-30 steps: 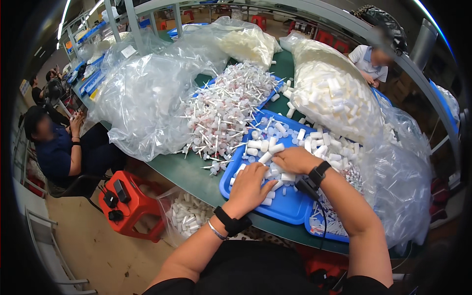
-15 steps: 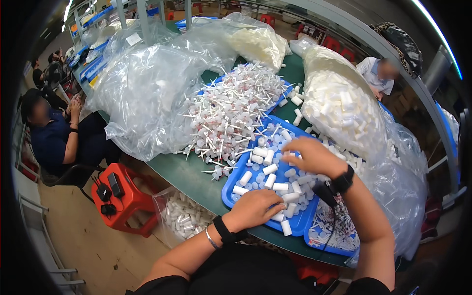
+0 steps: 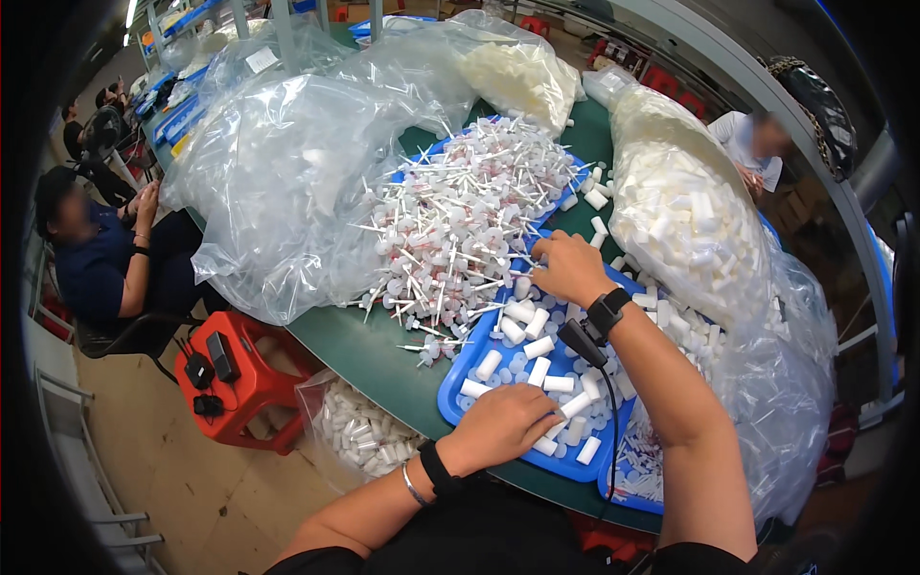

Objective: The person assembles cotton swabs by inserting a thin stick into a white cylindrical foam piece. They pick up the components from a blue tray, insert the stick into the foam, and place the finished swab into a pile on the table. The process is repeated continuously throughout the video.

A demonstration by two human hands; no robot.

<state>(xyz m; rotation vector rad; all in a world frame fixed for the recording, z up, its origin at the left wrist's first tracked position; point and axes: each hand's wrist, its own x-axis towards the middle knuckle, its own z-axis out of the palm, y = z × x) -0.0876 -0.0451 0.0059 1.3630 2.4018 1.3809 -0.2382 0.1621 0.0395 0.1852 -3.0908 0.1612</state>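
Seeing white cylinders [image 3: 575,404] by our left grip [image 3: 510,422], stemmed pieces [image 3: 460,222] by our right grip [image 3: 575,272], we cannot tell either's hold.

The blue tray [image 3: 448,401] under my hands is smooth, slightly glossy plastic. My white cylinders [image 3: 540,370] look matt and smooth, while the small discs [image 3: 518,363] among them are cloudy, see-through plastic. The big clear bag [image 3: 278,182] is thin, crinkled, shiny plastic film. My table [image 3: 355,343] has a flat, dull green surface. The red stool [image 3: 241,414] is glossy plastic, my bracelet [image 3: 414,485] polished metal, my shirt [image 3: 489,532] matt black cloth.
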